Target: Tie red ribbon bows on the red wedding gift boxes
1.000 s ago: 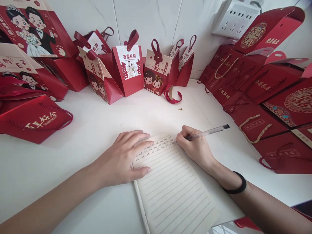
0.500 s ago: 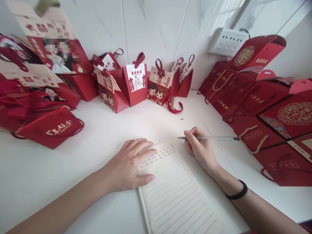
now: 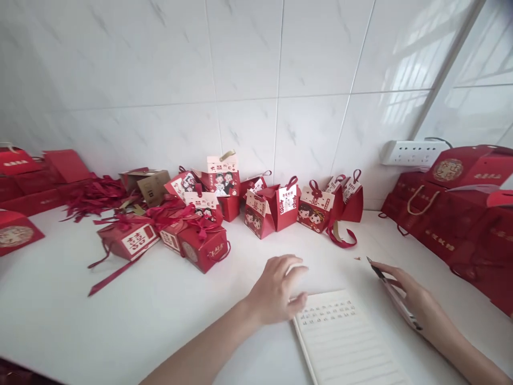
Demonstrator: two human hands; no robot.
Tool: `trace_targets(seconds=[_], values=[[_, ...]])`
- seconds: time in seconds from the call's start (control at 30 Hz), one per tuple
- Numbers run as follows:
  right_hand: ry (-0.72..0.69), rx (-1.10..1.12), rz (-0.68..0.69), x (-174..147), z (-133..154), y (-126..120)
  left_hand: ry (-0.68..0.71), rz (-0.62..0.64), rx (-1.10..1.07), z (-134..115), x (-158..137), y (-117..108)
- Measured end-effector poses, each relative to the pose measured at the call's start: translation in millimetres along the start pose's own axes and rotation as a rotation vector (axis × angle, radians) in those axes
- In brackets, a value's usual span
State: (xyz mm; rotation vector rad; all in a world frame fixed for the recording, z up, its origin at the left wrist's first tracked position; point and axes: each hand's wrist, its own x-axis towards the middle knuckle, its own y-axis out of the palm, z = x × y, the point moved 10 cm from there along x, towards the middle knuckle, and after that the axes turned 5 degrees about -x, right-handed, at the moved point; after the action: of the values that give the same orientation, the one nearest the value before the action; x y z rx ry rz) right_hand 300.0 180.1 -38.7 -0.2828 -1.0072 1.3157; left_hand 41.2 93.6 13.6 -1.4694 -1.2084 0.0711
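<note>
A lined notebook [image 3: 348,347] lies on the white table, with several rows of small handwriting near its top. My left hand [image 3: 276,291] is at its upper left corner, fingers apart and curved, holding nothing. Whether the thumb touches the page I cannot tell. To the right of the notebook, my right hand [image 3: 420,305] is closed on a clear-barrelled pen [image 3: 395,297]. The pen slants along the hand, its tip pointing up and left. Near that tip, a tiny gold-coloured piece [image 3: 357,259] rests on the table.
Small red gift boxes [image 3: 286,211] stand along the tiled wall. More red boxes with ribbons [image 3: 206,248] sit to the left, by a heap of dark red ribbon [image 3: 96,195]. Red boxes [image 3: 433,214] are stacked at right, below a white power strip [image 3: 414,152]. A loose ribbon loop [image 3: 344,240] lies mid-table.
The view has swung up and left, showing more wall and boxes. My left fingers have lifted from the written lines. My right hand has turned, and the pen now points further up.
</note>
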Motion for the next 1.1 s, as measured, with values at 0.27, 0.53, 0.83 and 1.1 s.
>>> trace_targets(seconds=[0.27,0.53,0.83,1.1], values=[[0.163,-0.075,0.091,2.0,-26.7,19.0,-0.278,-0.814,0.395,66.6,-51.8,-147.9],[0.264,-0.018,0.145,1.3,-20.7,13.3,-0.606,-1.041,0.533,83.5,-132.5,-177.2],[0.232,-0.007,0.124,2.0,-23.1,13.5,-0.955,-0.975,-0.009,146.6,-160.1,-160.9],[0.209,-0.002,0.131,-2.9,-0.5,14.6,-1.023,-1.031,0.079,129.9,-154.8,-155.8]])
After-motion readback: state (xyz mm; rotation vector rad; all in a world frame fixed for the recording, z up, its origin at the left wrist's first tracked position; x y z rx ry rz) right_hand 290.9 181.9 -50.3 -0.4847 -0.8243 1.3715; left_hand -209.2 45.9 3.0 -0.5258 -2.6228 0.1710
